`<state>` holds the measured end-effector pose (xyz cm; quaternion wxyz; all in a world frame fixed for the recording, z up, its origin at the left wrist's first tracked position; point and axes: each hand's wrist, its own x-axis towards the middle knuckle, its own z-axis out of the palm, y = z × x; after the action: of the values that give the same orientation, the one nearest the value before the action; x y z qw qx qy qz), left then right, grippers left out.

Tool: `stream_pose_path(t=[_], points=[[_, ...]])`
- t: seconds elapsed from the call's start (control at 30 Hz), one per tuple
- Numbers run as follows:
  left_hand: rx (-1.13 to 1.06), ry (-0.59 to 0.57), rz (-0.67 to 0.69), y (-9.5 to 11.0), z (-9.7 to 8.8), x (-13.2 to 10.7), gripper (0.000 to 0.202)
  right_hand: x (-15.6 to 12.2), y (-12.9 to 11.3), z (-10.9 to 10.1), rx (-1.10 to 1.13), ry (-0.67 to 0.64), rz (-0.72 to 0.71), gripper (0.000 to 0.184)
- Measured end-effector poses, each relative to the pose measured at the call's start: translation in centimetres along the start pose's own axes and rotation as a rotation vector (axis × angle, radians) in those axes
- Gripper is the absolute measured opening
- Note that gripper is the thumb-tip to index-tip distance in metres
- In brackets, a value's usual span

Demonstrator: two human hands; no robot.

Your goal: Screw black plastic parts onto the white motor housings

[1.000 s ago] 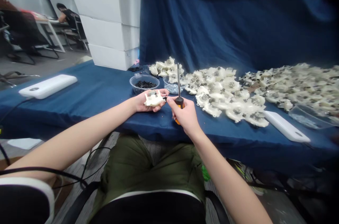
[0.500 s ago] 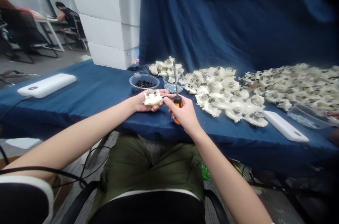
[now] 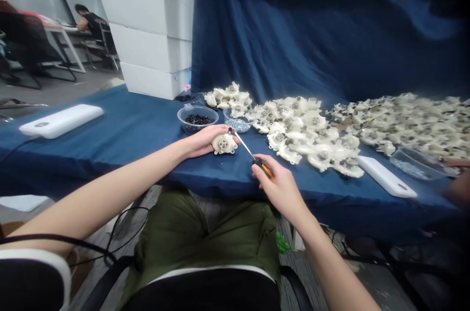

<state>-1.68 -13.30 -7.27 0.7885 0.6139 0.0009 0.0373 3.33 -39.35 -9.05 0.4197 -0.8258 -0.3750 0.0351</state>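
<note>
Tipped from upright, the orange-and-black metal-shafted screwdriver [image 3: 267,171] in the closed right-hand grip [image 3: 281,186] slants forward-left toward the rounded cream plastic housing [image 3: 223,144] clasped by the left-hand grip [image 3: 205,138].

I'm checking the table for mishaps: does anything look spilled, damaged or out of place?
Nothing stands out as spilled on the table, and the pale part in the left hand shows no obvious damage, though fine cracks wouldn't show. One slightly odd thing: a bright green, crumpled-looking item below the table's edge.
</note>
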Motion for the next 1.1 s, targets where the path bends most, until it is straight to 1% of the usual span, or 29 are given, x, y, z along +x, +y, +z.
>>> stream_pose_path(t=[0.07,0.1,0.2,0.37,0.5,0.6,0.73,0.83,0.93,1.1], points=[[0.052,0.022,0.058,-0.2,0.4,-0.1,0.025,-0.5,-0.1,-0.1,-0.189,0.048,-0.034,0.038],[0.072,0.032,0.080,-0.3,0.5,-0.1,0.024,-0.6,-0.1,-0.1,-0.245,0.062,-0.042,0.038],[0.119,0.041,0.104,-0.4,0.7,0.0,0.024,-0.9,0.1,0.1,-0.303,0.088,-0.037,0.039],[0.198,0.042,0.080,-0.2,0.2,0.2,0.032,-1.7,0.1,0.4,-0.353,0.109,-0.047,0.039],[0.250,0.058,0.085,0.0,-0.3,0.3,0.029,-2.2,-0.2,0.5,-0.337,0.097,-0.041,0.038],[0.306,0.049,0.100,-0.1,-0.3,0.3,0.024,-2.5,-0.1,0.8,-0.309,0.086,-0.035,0.039],[0.369,-0.015,0.098,-0.3,0.1,0.1,0.024,-2.7,0.1,1.2,-0.228,0.108,-0.033,0.040],[0.373,-0.080,0.086,-0.4,0.5,-0.1,0.030,-3.0,0.2,1.3,-0.204,0.121,-0.020,0.041],[0.361,-0.119,0.072,-0.5,0.6,-0.3,0.031,-3.5,0.2,1.3,-0.170,0.129,0.019,0.042],[0.304,-0.124,0.052,-0.9,0.4,-0.2,0.028,-4.2,0.7,1.9,-0.085,0.117,0.004,0.041]])
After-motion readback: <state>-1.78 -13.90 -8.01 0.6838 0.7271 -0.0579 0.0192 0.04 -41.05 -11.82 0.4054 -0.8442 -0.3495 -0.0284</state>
